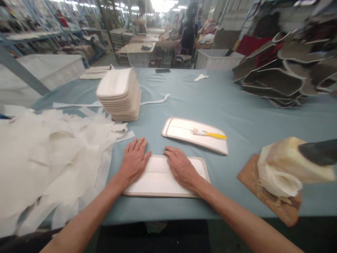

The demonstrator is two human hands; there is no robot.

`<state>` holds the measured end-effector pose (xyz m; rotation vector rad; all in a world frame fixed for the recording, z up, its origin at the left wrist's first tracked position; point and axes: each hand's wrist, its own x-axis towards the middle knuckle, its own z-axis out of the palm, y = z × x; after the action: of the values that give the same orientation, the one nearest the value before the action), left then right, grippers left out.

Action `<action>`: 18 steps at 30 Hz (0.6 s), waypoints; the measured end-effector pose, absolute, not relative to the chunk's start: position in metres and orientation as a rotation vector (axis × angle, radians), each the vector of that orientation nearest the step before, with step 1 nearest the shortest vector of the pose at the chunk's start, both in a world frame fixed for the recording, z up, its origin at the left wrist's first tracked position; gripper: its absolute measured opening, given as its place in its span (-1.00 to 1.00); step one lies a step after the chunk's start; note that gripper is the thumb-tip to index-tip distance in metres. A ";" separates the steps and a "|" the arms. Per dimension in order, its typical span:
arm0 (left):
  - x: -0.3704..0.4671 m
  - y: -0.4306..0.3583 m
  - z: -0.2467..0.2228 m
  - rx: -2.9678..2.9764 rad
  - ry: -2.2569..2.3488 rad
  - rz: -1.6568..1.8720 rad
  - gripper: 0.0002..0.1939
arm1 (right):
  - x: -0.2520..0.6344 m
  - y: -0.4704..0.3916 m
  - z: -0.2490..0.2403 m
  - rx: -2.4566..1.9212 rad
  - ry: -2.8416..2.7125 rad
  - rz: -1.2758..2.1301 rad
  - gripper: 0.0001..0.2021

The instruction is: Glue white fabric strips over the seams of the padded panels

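A white fabric panel with a beige border point(158, 182) lies flat on the table in front of me. My left hand point(134, 160) rests flat on its left end, fingers stretched out beyond the far edge. Over the panel's middle right lies my right hand point(181, 167), palm down with the fingers extended. Just beyond is a second bordered panel point(181, 131), turned slightly, with a yellow-handled brush point(210, 134) lying across it. Neither hand grips anything. Parts of the near panel are hidden under my hands.
Loose white fabric strips point(52, 151) heap at the left. Behind them stands a stack of bordered panels point(119, 93). On the right, a crusted pale container point(279, 168) sits on a brown board point(250, 172). Dark grey pieces point(273, 80) pile at back right; a person point(188, 37) is farther off.
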<state>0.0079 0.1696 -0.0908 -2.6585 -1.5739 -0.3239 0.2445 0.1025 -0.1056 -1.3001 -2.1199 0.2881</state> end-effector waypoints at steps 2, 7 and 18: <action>0.006 0.172 -0.094 -2.668 -1.567 -0.403 -0.38 | 0.243 0.103 -0.099 -1.281 -2.135 0.284 -0.66; 0.006 0.181 -0.106 -2.688 -1.505 -0.520 -0.33 | 0.258 0.101 -0.095 -1.406 -2.180 0.132 -0.68; 0.010 0.186 -0.094 -2.609 -1.372 -0.534 -0.34 | 0.400 0.089 -0.083 -1.901 -1.642 -0.302 -0.66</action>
<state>0.0103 0.1858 -0.0942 -2.6093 -1.3723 -0.5338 0.3999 0.0894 -0.0833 -1.9011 -1.6422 -0.3018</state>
